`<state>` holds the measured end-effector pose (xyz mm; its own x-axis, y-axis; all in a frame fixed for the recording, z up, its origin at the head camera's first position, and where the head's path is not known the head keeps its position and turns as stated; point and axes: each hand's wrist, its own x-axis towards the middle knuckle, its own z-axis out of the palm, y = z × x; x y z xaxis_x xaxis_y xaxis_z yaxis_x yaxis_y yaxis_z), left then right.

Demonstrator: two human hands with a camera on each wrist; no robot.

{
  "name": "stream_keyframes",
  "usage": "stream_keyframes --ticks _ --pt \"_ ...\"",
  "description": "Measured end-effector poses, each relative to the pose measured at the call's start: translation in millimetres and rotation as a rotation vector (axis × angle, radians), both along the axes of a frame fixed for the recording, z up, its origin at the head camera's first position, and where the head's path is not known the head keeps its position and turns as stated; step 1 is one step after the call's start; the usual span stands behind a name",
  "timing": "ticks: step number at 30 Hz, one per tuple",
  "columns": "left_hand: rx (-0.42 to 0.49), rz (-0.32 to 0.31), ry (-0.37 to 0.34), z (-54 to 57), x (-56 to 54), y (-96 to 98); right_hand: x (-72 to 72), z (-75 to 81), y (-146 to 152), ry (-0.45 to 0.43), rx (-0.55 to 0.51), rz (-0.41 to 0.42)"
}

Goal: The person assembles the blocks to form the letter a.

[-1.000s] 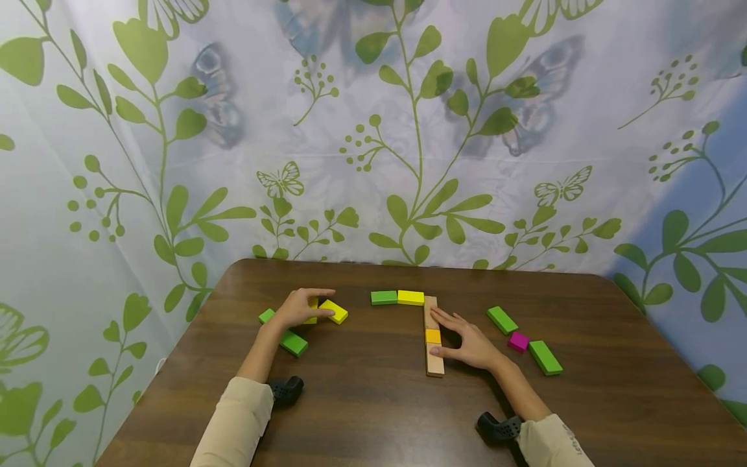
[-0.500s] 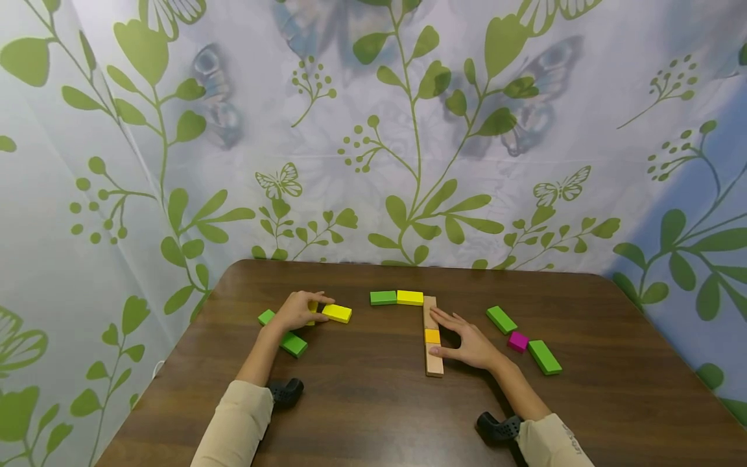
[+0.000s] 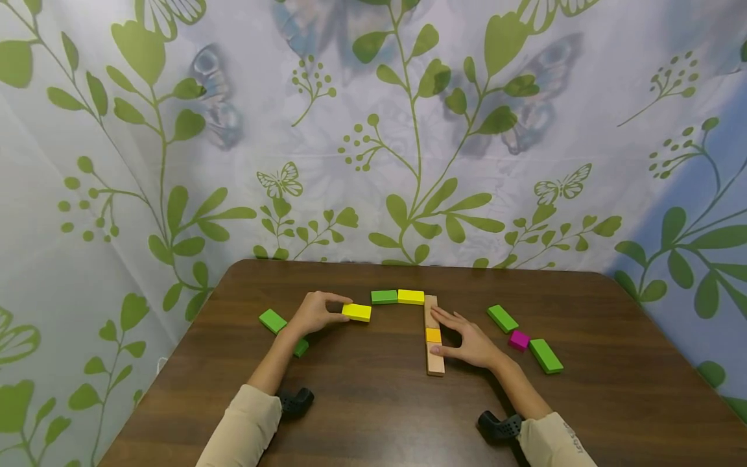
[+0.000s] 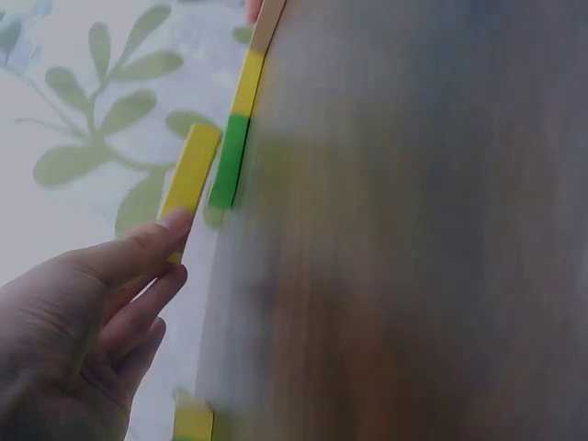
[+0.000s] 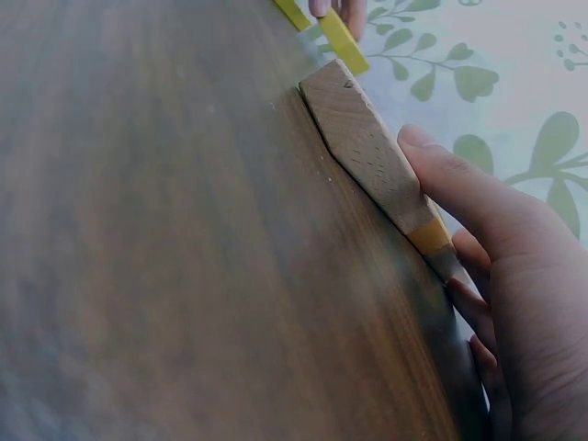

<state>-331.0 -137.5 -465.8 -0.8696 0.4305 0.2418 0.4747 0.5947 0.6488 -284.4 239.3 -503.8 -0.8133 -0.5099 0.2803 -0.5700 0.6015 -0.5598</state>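
Pinching a yellow block (image 3: 356, 312) between thumb and fingertips, our left hand (image 3: 318, 312) has it near the free end of a short row on the table (image 3: 373, 408). In the left wrist view we see that block raised, apart from the row. The row is a green block (image 3: 384, 298) end to end with a second yellow block (image 3: 411, 297), meeting a far wooden block (image 3: 430, 302) at the corner. From there an orange block (image 3: 433, 335) and a near wooden block (image 3: 435, 365) come toward us in line.

Our right hand (image 3: 469, 344) is spread alongside that wooden line, thumb on the near piece, fingers by the far one; we grip nothing there, and cannot tell whether we press or merely rest.

We judge the step in hand to be adding the pinched piece to the row. The next move, we think, calls for lining its end up with the green one's free end, lowering it flat, then letting go without nudging the row, while our right hand steadies the wooden side.
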Motion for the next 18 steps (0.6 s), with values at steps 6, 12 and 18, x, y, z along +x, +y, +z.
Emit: stream_keyframes --ticks 6,12,18 --pt "0.065 -0.038 -0.029 -2.7 9.6 22.7 0.0 -1.6 0.5 0.009 0.006 0.0" --pt "0.13 -0.028 -0.026 -6.8 23.4 47.9 1.2 -3.6 1.0 0.009 0.008 -0.005" --pt "0.166 -0.036 -0.011 -15.1 32.6 73.3 2.6 -4.6 1.3 0.0 0.008 -0.017"
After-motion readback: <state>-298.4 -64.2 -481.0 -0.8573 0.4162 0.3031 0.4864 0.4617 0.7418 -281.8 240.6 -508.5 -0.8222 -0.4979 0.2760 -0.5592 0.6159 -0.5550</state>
